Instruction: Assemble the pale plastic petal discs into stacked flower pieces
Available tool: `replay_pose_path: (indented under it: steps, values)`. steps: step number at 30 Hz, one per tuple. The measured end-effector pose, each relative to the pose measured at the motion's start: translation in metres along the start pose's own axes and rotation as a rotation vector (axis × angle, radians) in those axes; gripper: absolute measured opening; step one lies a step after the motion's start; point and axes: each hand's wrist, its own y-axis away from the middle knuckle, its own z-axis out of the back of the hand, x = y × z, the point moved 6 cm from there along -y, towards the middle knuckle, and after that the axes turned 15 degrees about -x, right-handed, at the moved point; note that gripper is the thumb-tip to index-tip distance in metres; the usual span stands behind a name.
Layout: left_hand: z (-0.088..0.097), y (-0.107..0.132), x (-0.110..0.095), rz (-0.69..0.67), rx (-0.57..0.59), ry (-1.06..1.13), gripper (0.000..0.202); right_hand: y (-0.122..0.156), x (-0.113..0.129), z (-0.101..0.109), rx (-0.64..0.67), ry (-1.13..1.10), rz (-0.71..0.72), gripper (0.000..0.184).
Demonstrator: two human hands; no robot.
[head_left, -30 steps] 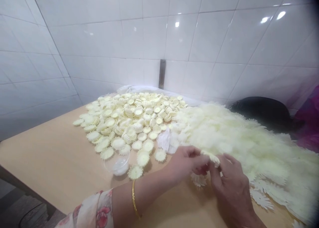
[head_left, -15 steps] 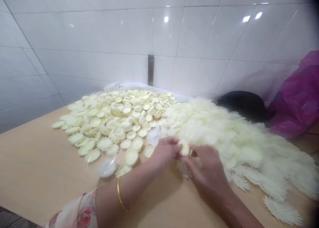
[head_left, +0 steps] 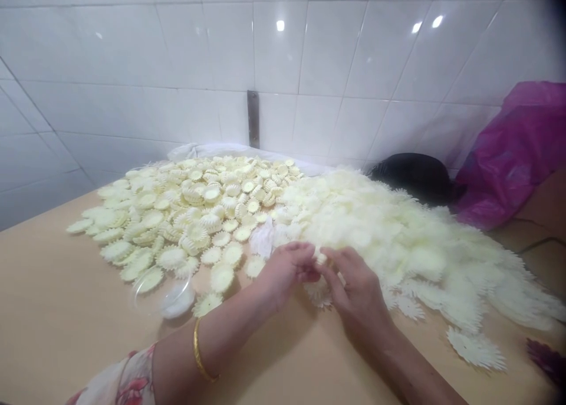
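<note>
Glossy white wall tiles point(head_left: 283, 51) filled the view from 9 to 2 o'clock, and two walls met in a corner near 9 o'clock. Bright glints of light point(head_left: 279, 25) sat on them at 12 and 1 o'clock. A grey metal strip point(head_left: 253, 119) stood upright on the wall at 12 o'clock. A pale wooden tabletop point(head_left: 53, 310) spread across from 8 to 4 o'clock.

Pale yellow discs point(head_left: 194, 216) and cream-white cutouts point(head_left: 398, 240) on tan table point(head_left: 66, 334). White glossy tiles point(head_left: 177, 57); magenta bag point(head_left: 513, 151); black object point(head_left: 413, 175). Gold bangle point(head_left: 200, 352); sleeve point(head_left: 119, 384) white with red floral print.
</note>
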Motion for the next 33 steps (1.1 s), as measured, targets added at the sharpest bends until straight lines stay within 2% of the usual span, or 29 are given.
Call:
replay_pose_path:
  steps: [5,9,16,19,23,27,33]
  values:
    - [-0.001,0.005,0.002,0.009,-0.069,0.003,0.007,0.001,0.002,-0.004,0.046,0.018,-0.022,0.022]
    - [-0.002,0.007,0.004,0.024,-0.087,-0.005,0.009,0.000,0.000,-0.003,0.025,0.036,-0.063,0.026]
    - [-0.007,0.008,0.012,0.098,0.029,-0.062,0.008,0.003,-0.009,-0.005,0.047,0.105,-0.146,0.034]
    - [-0.007,0.008,0.013,0.114,0.034,-0.080,0.009,0.004,-0.012,-0.005,0.048,0.057,-0.220,0.037]
    - [-0.006,0.008,0.012,0.143,0.010,-0.074,0.011,0.002,-0.015,-0.005,0.036,-0.006,-0.311,0.033]
    - [-0.008,0.008,0.015,0.156,0.047,-0.101,0.010,0.001,-0.020,-0.002,-0.012,-0.054,-0.373,0.025]
    - [-0.008,0.008,0.019,0.160,0.078,-0.132,0.011,0.002,-0.024,0.004,-0.045,-0.009,-0.376,0.026]
